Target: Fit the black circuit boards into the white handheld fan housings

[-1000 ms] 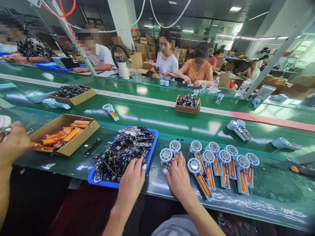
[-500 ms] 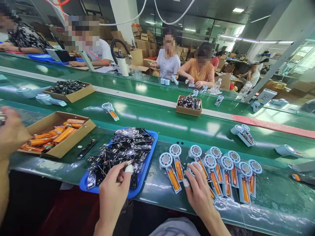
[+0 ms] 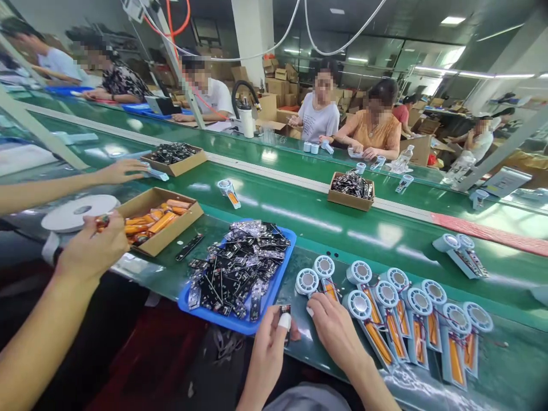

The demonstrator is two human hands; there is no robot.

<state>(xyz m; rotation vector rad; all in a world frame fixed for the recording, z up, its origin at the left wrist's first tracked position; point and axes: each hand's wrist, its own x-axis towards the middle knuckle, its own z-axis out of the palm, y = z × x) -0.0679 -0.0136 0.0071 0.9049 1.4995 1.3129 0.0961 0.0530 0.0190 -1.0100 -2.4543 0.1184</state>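
Observation:
A small black circuit board [image 3: 285,325] is pinched in my left hand [image 3: 269,337], whose thumb has a white covering. My right hand [image 3: 336,331] has its fingers closed over the handle of a light-blue handheld fan housing [image 3: 307,281]; that handle is mostly hidden under the fingers. Beside it, another fan housing [image 3: 324,266] shows an orange battery in its handle. Several more fan housings [image 3: 386,293] with orange batteries and thin wires lie in a cluster to the right. Left of my hands, a blue tray [image 3: 274,288] holds a heap of circuit boards [image 3: 240,262].
An open carton [image 3: 188,220] of orange batteries stands left of the tray. A co-worker's hand [image 3: 94,245] is by it, and another arm [image 3: 122,171] reaches toward the belt. The green conveyor [image 3: 274,194] carries fan housings and board boxes. Several people sit across it.
My left hand has left the tray with a circuit board and come near my right hand. My right hand has shifted to the leftmost fan housing. The view has turned left.

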